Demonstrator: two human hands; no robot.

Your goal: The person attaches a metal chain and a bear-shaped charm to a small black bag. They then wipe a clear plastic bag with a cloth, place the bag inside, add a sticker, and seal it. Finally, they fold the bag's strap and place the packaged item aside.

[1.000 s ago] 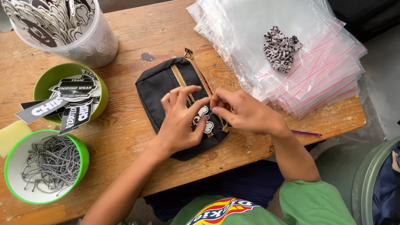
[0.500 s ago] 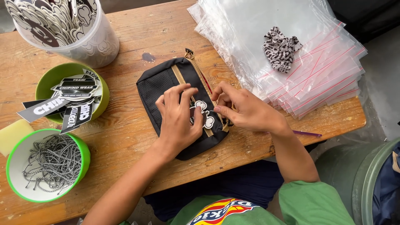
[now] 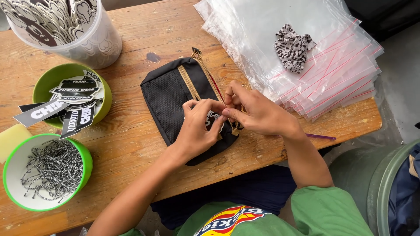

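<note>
A black pouch with tan zipper trim lies on the wooden table. My left hand rests on its near end, fingers curled over a small white charm on the pouch. My right hand meets it from the right, thumb and fingers pinched at the same charm by the zipper. Most of the charm is hidden under the fingers.
A stack of clear zip bags with a leopard-print cloth lies at the right. On the left stand a clear tub of stickers, a green bowl of stickers and a green bowl of cords. A yellow sponge is at the left edge.
Both hands have closed in over the charm, which showed more plainly before; the fingers now cover most of it. The pouch has not moved.
</note>
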